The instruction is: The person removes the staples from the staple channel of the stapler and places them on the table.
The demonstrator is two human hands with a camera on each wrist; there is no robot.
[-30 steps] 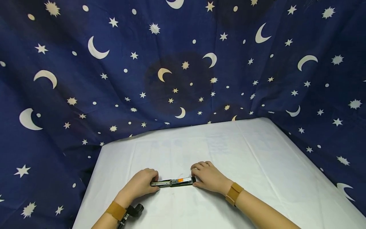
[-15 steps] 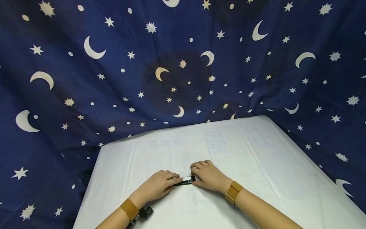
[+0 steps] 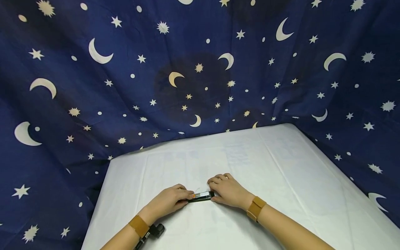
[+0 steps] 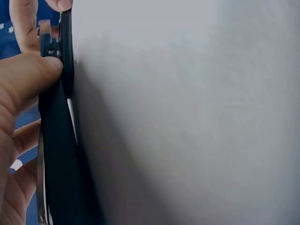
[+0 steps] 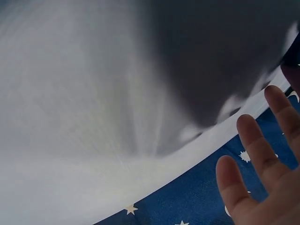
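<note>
A black stapler (image 3: 201, 196) lies across the white cloth between my hands in the head view, its inside with a white and orange label facing up. My left hand (image 3: 171, 199) grips its left part and hides it. In the left wrist view the dark stapler body (image 4: 61, 154) runs lengthwise, with the thumb (image 4: 44, 68) pressed on it near a small metal piece (image 4: 45, 30). My right hand (image 3: 229, 191) pinches the right end between thumb and forefinger. In the right wrist view the other fingers (image 5: 253, 140) are spread, and the stapler is hardly visible.
The white-clothed table (image 3: 265, 166) stretches out around the hands. A dark blue curtain (image 3: 140, 86) with moons and stars hangs behind it and along both sides. Brown straps circle both wrists, and a black camera mount (image 3: 156, 231) hangs at the left one.
My left hand has slid right along the stapler, then slightly back left, and now covers the silver left part seen earlier. The right hand keeps its hold at the right end.
</note>
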